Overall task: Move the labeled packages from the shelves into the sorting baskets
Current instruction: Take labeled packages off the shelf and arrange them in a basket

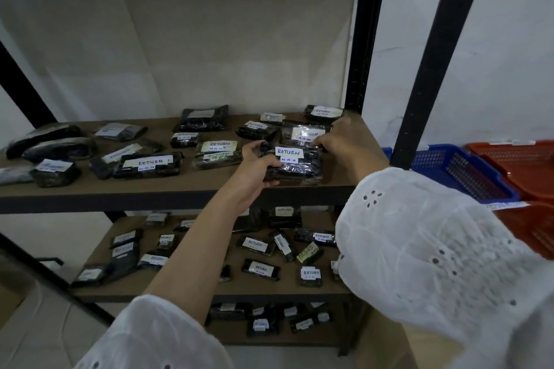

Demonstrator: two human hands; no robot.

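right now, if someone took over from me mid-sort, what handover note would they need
Left hand: grips the left end of the front RETURN package on the upper shelf.
Right hand: fingers curled at that package's far right corner, against the package behind; which one it holds is unclear.
Baskets: blue basket and orange basket sit to the right; no package shows in them.
Done: nothing visibly sorted.
Left: many labeled packages here and on the lower shelf.
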